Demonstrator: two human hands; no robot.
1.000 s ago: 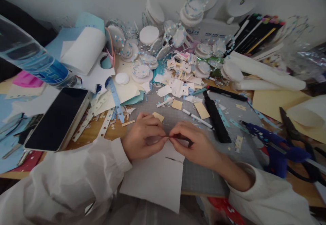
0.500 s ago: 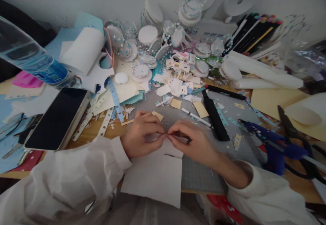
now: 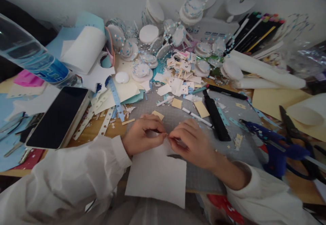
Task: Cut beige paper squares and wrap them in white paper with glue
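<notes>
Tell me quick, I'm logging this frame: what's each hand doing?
Left hand: fingers pinched on the white paper sheet.
Right hand: fingers pinched on the same sheet's top edge.

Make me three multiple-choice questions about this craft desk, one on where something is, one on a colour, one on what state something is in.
1. Where does the phone lie?
A. left of the hands
B. right of the hands
C. on the white sheet

2. What colour is the glue gun?
A. red
B. blue
C. green

3. How are the left hand and right hand set?
A. spread flat on the grey mat
B. fingertips pinched together at the top edge of the white sheet
C. gripping the scissors

Answers:
1. A, its dark screen sits beside the left sleeve.
2. B, its body at the right of the grey mat is deep blue.
3. B, both hands' fingertips meet over the sheet's edge.
</notes>
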